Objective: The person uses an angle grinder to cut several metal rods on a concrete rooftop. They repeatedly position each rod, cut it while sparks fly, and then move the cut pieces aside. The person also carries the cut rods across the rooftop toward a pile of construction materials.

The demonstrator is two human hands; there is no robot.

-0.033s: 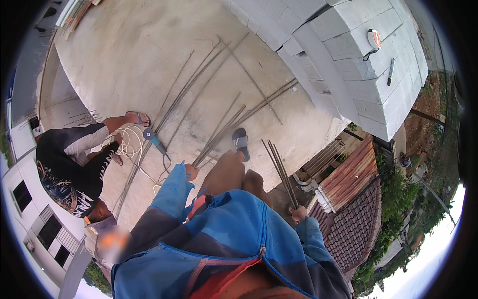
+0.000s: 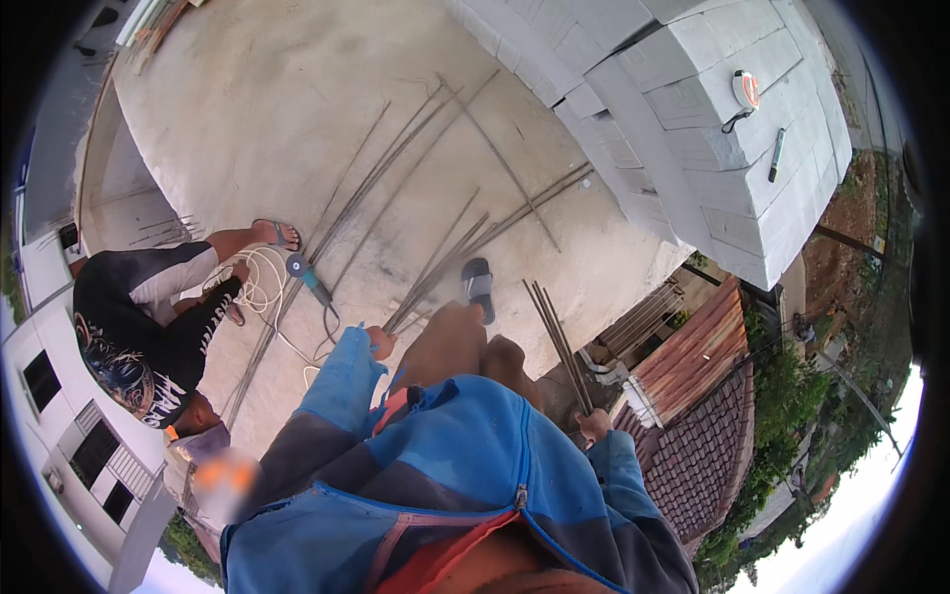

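Observation:
At the centre, my left hand [image 2: 380, 343] is closed round the near ends of a bundle of thin steel rebars [image 2: 440, 265], which lies slanting away to the right over the concrete floor. My right hand [image 2: 594, 426] grips the lower end of several shorter rebars [image 2: 560, 346], and they stick up and away from it at the lower right. A dark sandal [image 2: 477, 287] is on my foot between the two bundles. The undersides of both hands are hidden.
At the left a person [image 2: 148, 317] crouches beside an angle grinder [image 2: 309, 279] and a coiled pale cord [image 2: 259, 282]. More loose rebars [image 2: 371, 183] lie on the concrete floor [image 2: 267, 109]. Stacked grey blocks [image 2: 683, 129] at the right carry a tape measure [image 2: 746, 91] and a marker [image 2: 777, 155]. The floor's edge drops toward roofs [image 2: 698, 406].

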